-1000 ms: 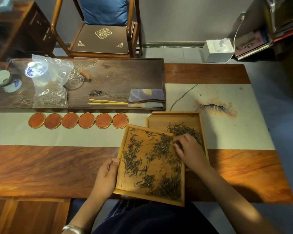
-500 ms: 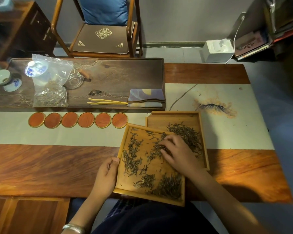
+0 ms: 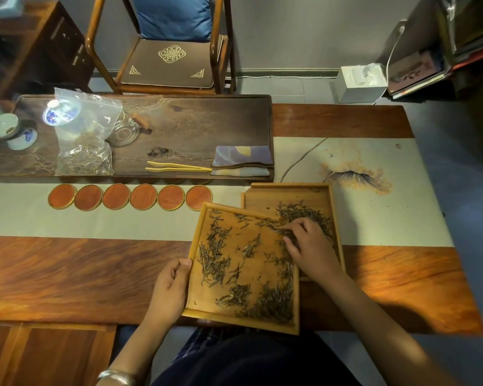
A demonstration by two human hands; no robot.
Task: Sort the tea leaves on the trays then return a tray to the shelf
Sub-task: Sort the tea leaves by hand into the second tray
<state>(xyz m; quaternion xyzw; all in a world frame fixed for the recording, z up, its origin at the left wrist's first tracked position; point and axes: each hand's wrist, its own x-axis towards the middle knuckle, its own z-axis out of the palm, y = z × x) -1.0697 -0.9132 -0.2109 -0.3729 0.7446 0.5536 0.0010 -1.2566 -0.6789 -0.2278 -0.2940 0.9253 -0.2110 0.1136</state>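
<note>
Two light wooden trays sit on the table in front of me. The near tray (image 3: 240, 324) is tilted and overlaps the far tray (image 3: 290, 185). Dark tea leaves (image 3: 215, 252) are scattered over the near tray, and a smaller pile of leaves (image 3: 299, 211) lies in the far one. My left hand (image 3: 168, 291) grips the near tray's left rim, thumb on top. My right hand (image 3: 310, 246) is over the near tray's upper right corner, where the trays meet. Its curled fingers and thumb pinch a tuft of leaves.
A dark tea board (image 3: 207, 121) at the back holds a plastic bag of tea (image 3: 84, 146), yellow tongs (image 3: 179, 167), a folded cloth (image 3: 241, 160) and cups (image 3: 3, 126). Several round coasters (image 3: 129, 196) line the runner. A chair (image 3: 173, 65) stands behind the table.
My right hand reached left into the near tray, then drew back right towards the far tray with leaves under its fingers. My left hand and both trays stayed put.
</note>
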